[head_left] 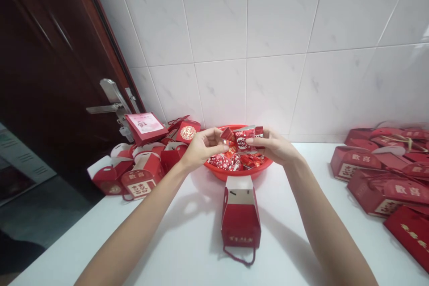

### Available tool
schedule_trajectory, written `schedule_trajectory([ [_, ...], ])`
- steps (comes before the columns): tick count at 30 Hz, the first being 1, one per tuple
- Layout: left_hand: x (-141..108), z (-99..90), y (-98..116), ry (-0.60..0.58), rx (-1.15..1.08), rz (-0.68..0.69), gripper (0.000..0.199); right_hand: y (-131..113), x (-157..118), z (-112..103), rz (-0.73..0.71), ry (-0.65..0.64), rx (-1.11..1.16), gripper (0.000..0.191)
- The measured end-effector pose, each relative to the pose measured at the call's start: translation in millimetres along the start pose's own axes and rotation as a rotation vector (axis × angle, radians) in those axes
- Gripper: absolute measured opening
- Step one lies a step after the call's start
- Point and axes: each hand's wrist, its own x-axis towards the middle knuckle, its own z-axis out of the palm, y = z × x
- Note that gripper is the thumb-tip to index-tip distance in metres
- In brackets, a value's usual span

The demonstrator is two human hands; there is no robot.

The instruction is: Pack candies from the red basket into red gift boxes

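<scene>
Over a red plastic basin of wrapped candies, both my hands are raised close together. My left hand pinches a small red-wrapped candy between thumb and fingers. In my right hand are red candy packets, the front one with a dark character in a white round patch and silvery edges. Just in front of the basin stands a red gift box with its top flaps up and a cord handle lying on the table. What lies inside that box cannot be made out.
Several red gift boxes crowd the table's left side near a dark door with a metal handle. More red boxes are grouped on the right. A white tiled wall rises behind the white table.
</scene>
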Motion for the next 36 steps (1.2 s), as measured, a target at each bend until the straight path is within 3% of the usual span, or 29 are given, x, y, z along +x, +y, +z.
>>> schedule_trajectory([
  [4, -30, 8.1, 1, -0.104, 0.195, -0.093, 0.024, -12, -20, 2, 0.032, -0.056, -0.190, 0.030],
  [8, -58, 21.3, 8, -0.264, 0.517, -0.159, 0.026, -17, -32, 5, 0.054, -0.103, -0.296, 0.031],
  [12, -77, 30.1, 14, -0.266, 0.648, -0.227, 0.026, -15, -35, 14, 0.108, -0.151, -0.335, 0.025],
  [16, -89, 31.2, 13, -0.279, 0.593, -0.450, 0.023, -10, -35, 23, 0.137, -0.183, -0.415, 0.027],
  [22, -100, 28.8, 7, -0.320, 0.526, -0.513, 0.025, -6, -35, 28, 0.151, -0.140, -0.648, 0.030],
  [27, -108, 24.5, 11, -0.427, 0.425, -0.507, 0.057, -9, -38, 29, 0.161, -0.207, -0.692, 0.027],
  [31, -117, 29.3, 16, -0.478, 0.350, -0.380, 0.070, -13, -40, 32, 0.132, -0.336, -0.645, 0.024],
  [33, -120, 33.7, 17, -0.435, 0.351, -0.328, 0.068, -16, -40, 33, 0.127, -0.360, -0.720, 0.024],
  [36, -121, 39.0, 14, -0.406, 0.282, -0.338, 0.046, -18, -41, 33, 0.126, -0.379, -0.807, 0.024],
])
